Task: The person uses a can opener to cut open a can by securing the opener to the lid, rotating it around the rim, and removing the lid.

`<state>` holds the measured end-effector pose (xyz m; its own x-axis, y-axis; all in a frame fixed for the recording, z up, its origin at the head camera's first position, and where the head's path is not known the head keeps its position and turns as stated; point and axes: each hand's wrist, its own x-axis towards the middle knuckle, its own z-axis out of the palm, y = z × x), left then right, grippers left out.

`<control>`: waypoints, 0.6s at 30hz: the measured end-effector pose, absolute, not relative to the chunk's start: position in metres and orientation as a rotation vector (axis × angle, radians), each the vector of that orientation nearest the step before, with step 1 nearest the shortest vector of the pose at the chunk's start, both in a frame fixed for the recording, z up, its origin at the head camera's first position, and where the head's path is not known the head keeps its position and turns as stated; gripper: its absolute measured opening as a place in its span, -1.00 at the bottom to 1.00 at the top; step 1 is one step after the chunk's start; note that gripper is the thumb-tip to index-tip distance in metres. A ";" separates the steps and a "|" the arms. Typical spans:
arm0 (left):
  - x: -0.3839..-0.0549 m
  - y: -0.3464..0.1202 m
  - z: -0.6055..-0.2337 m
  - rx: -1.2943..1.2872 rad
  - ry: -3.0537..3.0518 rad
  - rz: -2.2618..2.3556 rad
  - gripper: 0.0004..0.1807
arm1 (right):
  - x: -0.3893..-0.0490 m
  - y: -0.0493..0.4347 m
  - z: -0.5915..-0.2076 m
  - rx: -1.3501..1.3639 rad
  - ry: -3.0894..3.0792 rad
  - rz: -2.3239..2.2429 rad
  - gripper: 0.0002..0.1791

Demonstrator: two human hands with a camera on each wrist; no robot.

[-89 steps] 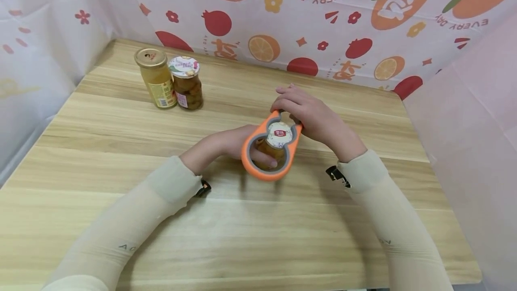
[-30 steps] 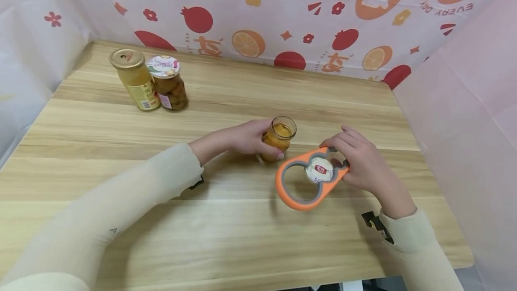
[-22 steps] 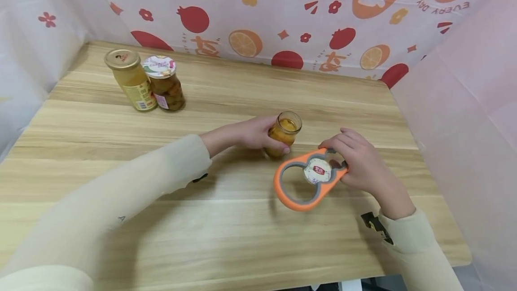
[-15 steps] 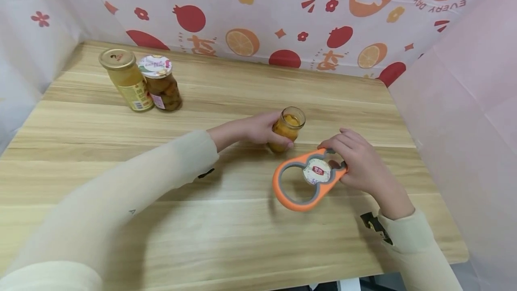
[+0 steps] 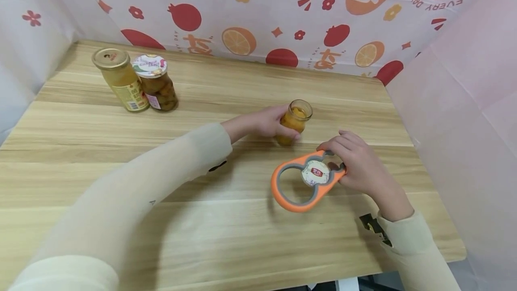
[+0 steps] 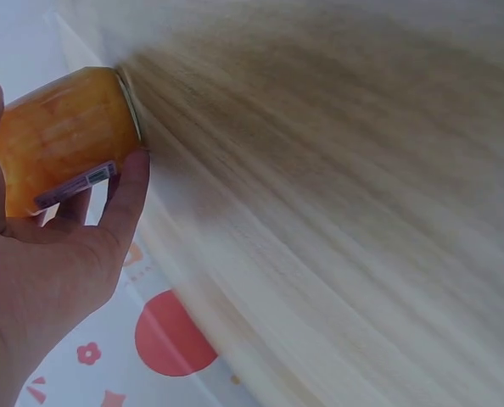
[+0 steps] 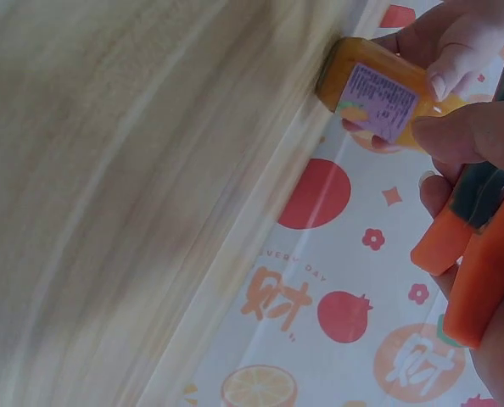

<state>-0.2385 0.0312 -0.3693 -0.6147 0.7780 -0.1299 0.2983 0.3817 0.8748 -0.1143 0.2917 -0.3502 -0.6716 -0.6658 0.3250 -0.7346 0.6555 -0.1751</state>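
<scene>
My left hand [image 5: 271,122] grips an uncapped glass jar [image 5: 294,121] of orange fruit, its rim bare and tilted a little to the right in the head view. The left wrist view shows the same jar [image 6: 65,136] with its base close to the wood and fingers round its side. Nearer the front, my right hand [image 5: 359,160] holds an orange and grey jar opener [image 5: 278,187] by its handle ends. A white lid [image 5: 315,173] with a red mark sits between the opener's grey inner edges. In the right wrist view the opener's orange handles [image 7: 481,271] show in the fingers.
Two closed jars stand at the back left of the wooden table [image 5: 226,241]: a tall yellow one with a gold lid [image 5: 111,59], and a shorter brown one [image 5: 159,91] with a patterned lid. A fruit-print curtain [image 5: 242,3] hangs along the back.
Three seconds ago the opener and lid were on the jar; now they are off, to the right and nearer the front. Since then my left hand has moved the open jar right and back.
</scene>
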 end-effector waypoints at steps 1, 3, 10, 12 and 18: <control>-0.240 0.033 -0.369 0.921 2.110 1.178 -0.45 | -0.114 0.292 -0.351 1.135 -2.642 0.429 -0.50; -0.241 0.035 -0.368 0.916 2.113 1.181 -0.46 | -0.114 0.293 -0.351 1.132 -2.645 0.427 -0.49; -0.247 0.045 -0.367 0.892 2.116 1.179 -0.45 | -0.114 0.294 -0.354 1.137 -2.635 0.437 -0.49; -0.249 0.046 -0.367 0.878 2.134 1.171 -0.44 | -0.115 0.294 -0.355 1.140 -2.634 0.442 -0.50; -0.255 0.054 -0.368 0.856 2.147 1.171 -0.44 | -0.113 0.298 -0.358 1.124 -2.647 0.445 -0.50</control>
